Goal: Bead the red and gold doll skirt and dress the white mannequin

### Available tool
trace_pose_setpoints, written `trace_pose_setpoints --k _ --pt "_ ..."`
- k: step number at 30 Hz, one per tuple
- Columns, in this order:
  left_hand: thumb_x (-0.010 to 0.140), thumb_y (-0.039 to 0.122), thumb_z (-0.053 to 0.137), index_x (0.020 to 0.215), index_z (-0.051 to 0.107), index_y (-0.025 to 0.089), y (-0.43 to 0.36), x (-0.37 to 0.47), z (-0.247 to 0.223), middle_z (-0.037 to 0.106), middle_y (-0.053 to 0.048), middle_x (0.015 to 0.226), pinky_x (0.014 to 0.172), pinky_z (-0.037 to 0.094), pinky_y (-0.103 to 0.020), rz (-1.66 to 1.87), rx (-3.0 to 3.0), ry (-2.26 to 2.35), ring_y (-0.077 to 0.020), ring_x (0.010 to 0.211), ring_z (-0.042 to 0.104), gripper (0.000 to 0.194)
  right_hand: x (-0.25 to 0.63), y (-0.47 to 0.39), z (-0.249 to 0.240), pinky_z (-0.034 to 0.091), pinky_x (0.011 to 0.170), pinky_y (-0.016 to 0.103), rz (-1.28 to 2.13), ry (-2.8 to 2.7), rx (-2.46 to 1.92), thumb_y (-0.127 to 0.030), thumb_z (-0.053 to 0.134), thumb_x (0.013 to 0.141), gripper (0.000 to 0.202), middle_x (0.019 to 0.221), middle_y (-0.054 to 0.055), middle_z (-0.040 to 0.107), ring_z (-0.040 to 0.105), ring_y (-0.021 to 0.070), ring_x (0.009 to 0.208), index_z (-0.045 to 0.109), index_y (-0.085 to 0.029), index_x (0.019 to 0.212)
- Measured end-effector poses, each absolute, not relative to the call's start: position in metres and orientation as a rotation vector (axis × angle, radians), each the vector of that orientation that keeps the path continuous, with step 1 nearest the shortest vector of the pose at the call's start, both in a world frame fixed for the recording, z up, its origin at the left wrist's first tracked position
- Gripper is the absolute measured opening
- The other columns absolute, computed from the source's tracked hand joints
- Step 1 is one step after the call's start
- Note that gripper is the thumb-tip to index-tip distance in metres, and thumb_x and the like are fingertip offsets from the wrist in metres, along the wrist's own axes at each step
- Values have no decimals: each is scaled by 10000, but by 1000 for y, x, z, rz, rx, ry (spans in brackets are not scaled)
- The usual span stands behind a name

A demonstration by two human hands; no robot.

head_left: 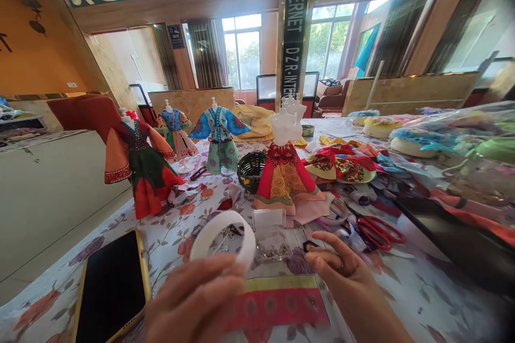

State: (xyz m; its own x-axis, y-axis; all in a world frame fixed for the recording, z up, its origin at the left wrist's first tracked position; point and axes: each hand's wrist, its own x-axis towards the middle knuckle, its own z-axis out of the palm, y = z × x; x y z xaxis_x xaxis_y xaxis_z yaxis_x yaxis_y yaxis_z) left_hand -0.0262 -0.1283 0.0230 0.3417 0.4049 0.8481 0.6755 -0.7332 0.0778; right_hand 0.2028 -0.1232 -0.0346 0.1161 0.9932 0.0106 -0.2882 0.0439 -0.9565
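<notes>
My left hand [195, 297], blurred by motion, is closed at the lower edge of a white ring-shaped band [198, 244]. My right hand [341, 268] has its thumb and curled fingers pressed together, its index finger stretched above them. A small dark piece [309, 245] shows beside those fingertips; whether they grip it I cannot tell. Between and below my hands lies a flat pink strip [281, 308] with a yellow-green upper border and a row of round spots. Just beyond it sits a small clear box [271, 249] of tiny shiny bits, its lid raised.
A phone [112, 284] lies at the left. Dressed doll forms, one in a red and gold skirt [284, 179], stand behind a dark basket [251, 169]. Red-handled scissors [378, 233], fabric scraps and a black tray-like object [454, 241] crowd the right on the floral tablecloth [185, 327].
</notes>
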Motion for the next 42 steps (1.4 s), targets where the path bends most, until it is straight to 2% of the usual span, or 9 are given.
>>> trace_pose_setpoints --k 2,4,9,14,21,27,33,37,42 --pt "803 127 614 813 650 234 -121 -29 25 711 45 875 645 520 -149 -1536 -2150 -1098 -66 690 657 114 203 -123 -35 490 528 221 1251 -906 -1031 -420 724 710 343 755 -12 748 660 155 711 596 -272 992" --pt "767 98 647 825 649 234 -110 -32 26 711 57 858 591 493 -153 -1592 -2010 -1163 -65 651 642 148 203 -122 -34 477 497 221 1281 -888 -1032 -453 721 698 368 829 6 756 654 154 690 598 -273 994" --pt "790 253 627 767 661 229 -71 -50 26 707 59 695 568 449 -202 -1335 -1870 -1388 -115 593 647 48 200 -119 -30 478 574 237 1319 -768 -1052 -441 763 643 408 845 30 750 650 183 798 616 -246 970" --pt "785 261 552 778 654 231 -28 -70 20 723 32 786 643 423 -248 -1030 -1979 -1954 -184 746 667 106 197 -120 -28 424 610 189 1296 -683 -1000 -368 795 631 319 688 -46 681 566 95 657 627 -242 871" --pt "774 218 588 774 623 166 24 -81 9 683 2 758 721 462 -257 -990 -2149 -2068 -183 795 653 63 197 -122 -28 415 581 201 1324 -646 -1021 -446 746 671 282 730 -41 649 507 112 657 643 -250 847" --pt "887 326 527 1112 551 139 46 -85 0 592 -73 1091 776 520 -391 -919 -2279 -2200 -183 911 603 294 198 -119 -36 441 642 239 1326 -596 -1038 -522 671 718 295 871 -8 703 536 137 698 679 -254 842" --pt "692 253 681 786 613 167 48 -85 -9 690 -19 727 689 499 -287 -983 -2269 -2173 -203 744 673 145 200 -117 -42 428 580 240 1344 -547 -1032 -532 714 659 353 869 7 726 550 138 663 666 -270 891" --pt "668 257 658 807 606 175 39 -81 -7 697 -54 827 742 479 -319 -1016 -2283 -2035 -227 806 654 170 199 -116 -41 444 603 247 1333 -559 -1015 -531 706 662 385 848 22 727 559 143 677 660 -248 919" --pt "753 321 572 828 591 203 7 -63 3 657 -60 941 838 430 -371 -1043 -2324 -1815 -253 931 590 141 199 -118 -37 460 601 234 1324 -603 -1048 -526 676 698 371 835 17 722 564 134 670 643 -241 934"
